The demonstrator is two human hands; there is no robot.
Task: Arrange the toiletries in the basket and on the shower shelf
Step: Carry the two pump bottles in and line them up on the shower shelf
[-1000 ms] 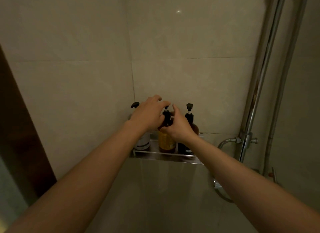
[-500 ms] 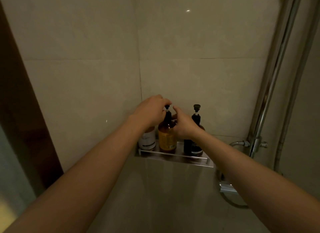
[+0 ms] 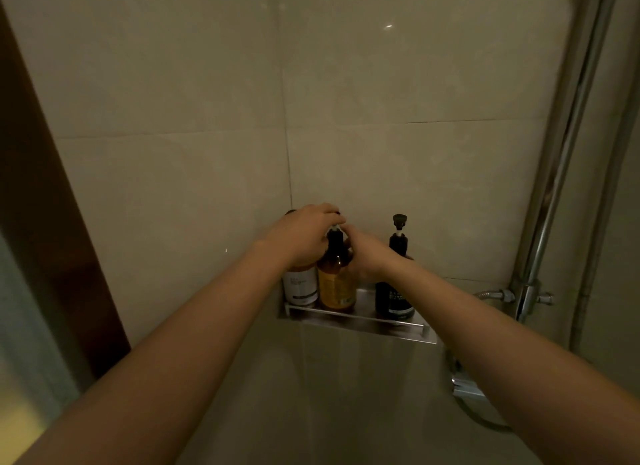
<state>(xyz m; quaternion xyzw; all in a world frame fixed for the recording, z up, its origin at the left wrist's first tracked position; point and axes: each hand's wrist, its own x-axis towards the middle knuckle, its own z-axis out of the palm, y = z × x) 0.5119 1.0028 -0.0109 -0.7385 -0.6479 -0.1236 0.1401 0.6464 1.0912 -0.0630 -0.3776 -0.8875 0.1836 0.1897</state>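
Both hands meet at the top of the amber pump bottle (image 3: 336,284), which stands on the metal shower shelf (image 3: 360,322) in the corner, between a white-labelled bottle (image 3: 300,286) touching it on the left and a dark bottle (image 3: 395,291) standing a little apart on the right. The left hand (image 3: 300,237) curls over the pump head with its fingertips closed on it, while the right hand (image 3: 365,253) wraps the bottle's neck and shoulder from the other side. The light is dim, so I cannot tell for sure whether the nozzle is being turned or only steadied, but it looks like a final straightening of the pump. To do it well, the right hand should hold the body firm against the shelf while the left turns only the head, gently, so the neighbour on the left is not nudged toward the rail. No basket is in view here.
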